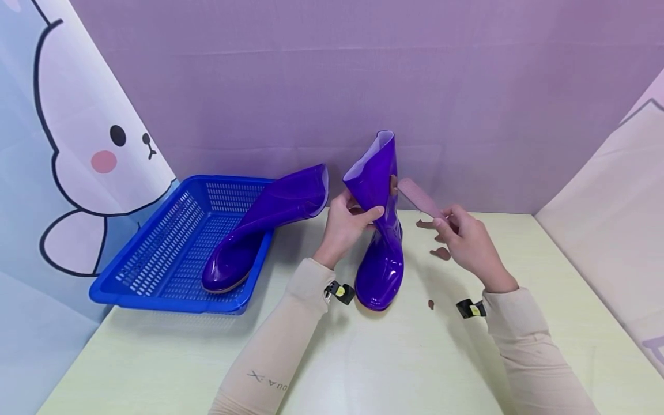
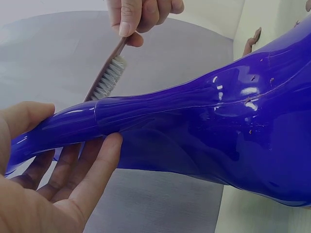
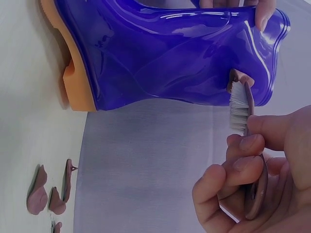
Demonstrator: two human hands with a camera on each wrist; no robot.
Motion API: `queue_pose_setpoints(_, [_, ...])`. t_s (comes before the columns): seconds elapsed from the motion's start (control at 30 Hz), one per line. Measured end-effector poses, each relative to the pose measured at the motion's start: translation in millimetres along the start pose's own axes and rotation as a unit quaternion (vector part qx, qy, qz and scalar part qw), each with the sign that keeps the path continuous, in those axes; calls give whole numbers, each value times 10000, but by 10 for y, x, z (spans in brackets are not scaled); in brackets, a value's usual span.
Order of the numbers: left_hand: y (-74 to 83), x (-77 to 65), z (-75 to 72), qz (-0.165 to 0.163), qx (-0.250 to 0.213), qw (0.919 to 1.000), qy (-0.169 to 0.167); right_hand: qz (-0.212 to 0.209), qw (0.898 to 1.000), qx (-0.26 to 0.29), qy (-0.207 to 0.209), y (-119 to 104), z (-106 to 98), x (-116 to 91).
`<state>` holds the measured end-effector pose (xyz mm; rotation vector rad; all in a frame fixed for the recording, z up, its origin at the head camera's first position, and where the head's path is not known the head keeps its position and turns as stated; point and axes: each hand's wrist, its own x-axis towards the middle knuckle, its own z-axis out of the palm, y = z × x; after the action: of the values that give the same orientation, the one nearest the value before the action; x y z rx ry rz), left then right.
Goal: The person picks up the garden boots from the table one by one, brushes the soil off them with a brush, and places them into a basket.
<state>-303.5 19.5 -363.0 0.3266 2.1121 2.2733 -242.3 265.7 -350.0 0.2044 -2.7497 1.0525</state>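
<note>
A shiny purple rain boot point(image 1: 381, 271) stands upright on the table, its pale-lined top tilted toward the left. My left hand point(image 1: 346, 223) grips the boot's shaft, thumb on the near face and fingers on the other side. In my right hand point(image 1: 472, 245) is a brush point(image 3: 241, 109) with white bristles and a brown handle, pinched between thumb and fingers. The bristle end is against a brown, mud-like clump point(image 3: 238, 77) on the upper shaft. Small brown specks point(image 2: 250, 101) dot the boot lower down. The boot's orange sole point(image 3: 77, 82) shows in the right wrist view.
A blue plastic basket point(image 1: 155, 308) sits on the left of the table point(image 1: 373, 369). Another purple boot point(image 1: 233, 259) lies in it, its shaft hanging over the right rim. Several brown clumps point(image 1: 441, 253) lie right of the standing boot. A fabric wall point(image 1: 467, 115) rises behind.
</note>
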Motion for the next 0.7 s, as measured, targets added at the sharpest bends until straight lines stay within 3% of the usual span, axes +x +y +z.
queue_pose_setpoints(0.23, [4,-2,4,-33,19,10000,6,-49,10000,-29,-35,-25,-1,-1])
queue_pose_setpoints(0.7, [-4,-1,-2,-21,10,10000,-18,-480,9957,-221,761,-73,-76,-33])
